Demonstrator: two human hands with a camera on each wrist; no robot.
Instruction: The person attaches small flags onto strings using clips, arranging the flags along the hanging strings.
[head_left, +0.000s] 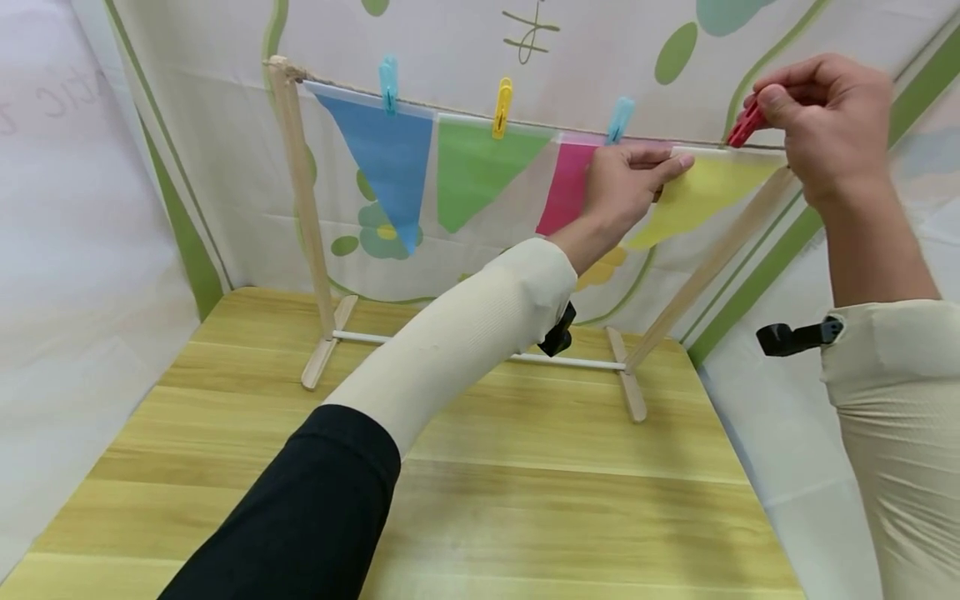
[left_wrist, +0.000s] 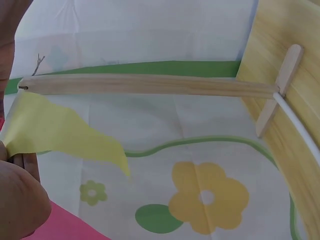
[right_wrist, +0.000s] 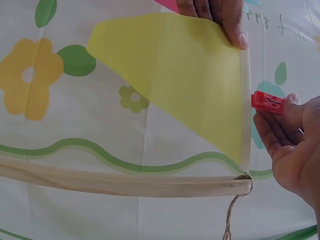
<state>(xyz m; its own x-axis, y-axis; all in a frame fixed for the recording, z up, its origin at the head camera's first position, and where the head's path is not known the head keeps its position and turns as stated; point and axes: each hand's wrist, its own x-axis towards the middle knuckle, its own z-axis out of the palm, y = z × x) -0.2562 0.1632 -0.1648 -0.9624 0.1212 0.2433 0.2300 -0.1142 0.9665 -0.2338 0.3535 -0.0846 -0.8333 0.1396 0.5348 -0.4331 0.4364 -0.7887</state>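
Note:
My left hand (head_left: 626, 183) pinches the top left corner of a yellow pennant (head_left: 708, 192) at the string, partly covering the pink pennant (head_left: 562, 183). In my right hand (head_left: 843, 125) a red clothespin (head_left: 747, 125) is pinched between thumb and fingers. Its tip points at the yellow pennant's white top edge, right at the string in the right wrist view. A blue pennant (head_left: 390, 154) and a green pennant (head_left: 480, 162) hang further left. Light blue clothespins (head_left: 388, 83) sit above the blue and pink pennants, and a yellow clothespin (head_left: 502, 108) above the green one.
The string runs between two wooden posts (head_left: 303, 192) with flat feet (head_left: 626, 379), joined low down by a white rod (head_left: 577, 362). This frame stands on a wood-grain table (head_left: 525, 500). Behind it hangs a white cloth (head_left: 202, 75) with printed flowers and green lines.

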